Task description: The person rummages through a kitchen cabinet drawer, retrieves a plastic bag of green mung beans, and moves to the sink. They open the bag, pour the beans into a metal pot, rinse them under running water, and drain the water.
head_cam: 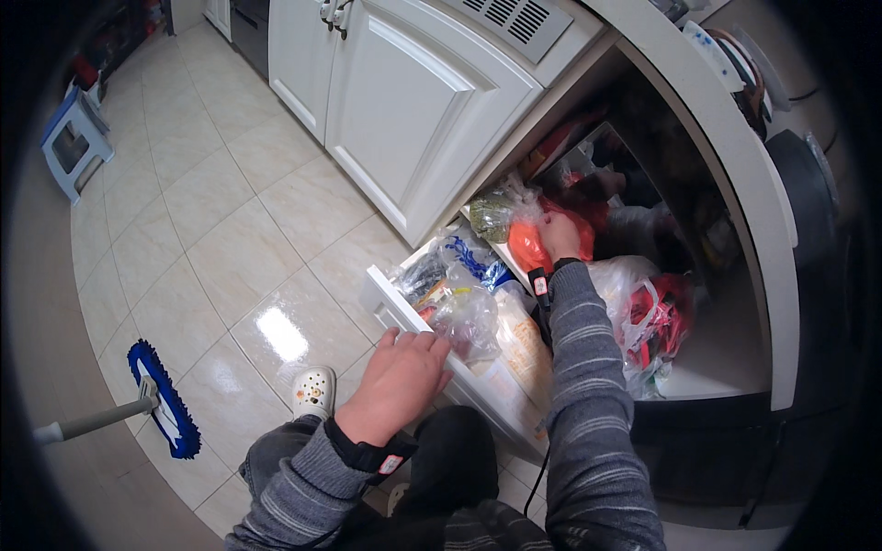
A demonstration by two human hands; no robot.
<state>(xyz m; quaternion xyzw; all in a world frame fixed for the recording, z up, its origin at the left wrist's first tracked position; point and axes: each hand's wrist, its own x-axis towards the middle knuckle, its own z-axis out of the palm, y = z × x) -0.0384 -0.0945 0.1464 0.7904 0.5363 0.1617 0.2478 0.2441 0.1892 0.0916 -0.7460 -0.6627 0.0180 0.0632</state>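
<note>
My left hand [400,375] rests on the top edge of a white drawer front [406,310], its fingers curled over the rim and slightly apart. The pulled-out drawer holds clear plastic bags [468,320] and a bag with blue print [472,258]. My right hand [559,236] reaches into the cabinet space above the drawer and lies on an orange-red plastic bag [527,244]; its fingertips are partly hidden, so its grip is unclear. Beside that bag sits a knotted clear bag of greenish contents [493,215]. Nearer my forearm are a whitish bag [620,275] and a clear bag with red items [661,320].
White cabinet doors [406,103] stand beyond the drawer. A dark glossy panel [641,186] stands inside the opening. On the tiled floor [227,227] at left are a blue mop head [165,399] and a plastic stool [76,144]. A black cord [539,482] hangs below the drawer.
</note>
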